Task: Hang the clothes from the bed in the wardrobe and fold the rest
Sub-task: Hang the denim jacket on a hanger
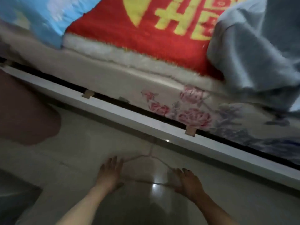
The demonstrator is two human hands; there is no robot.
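Left hand (110,173) and right hand (189,182) empty, fingers relaxed; grey garment (253,54) on bed (113,77) looks soft, light; probably best gripped along its top edge.

Both bare forearms extend forward and stop short of the bed rail (146,121). Left hand (110,173): back up, fingers straight, pointing toward the rail, holding nothing. Right hand (189,184): same flat pose, empty, nearer the rail.
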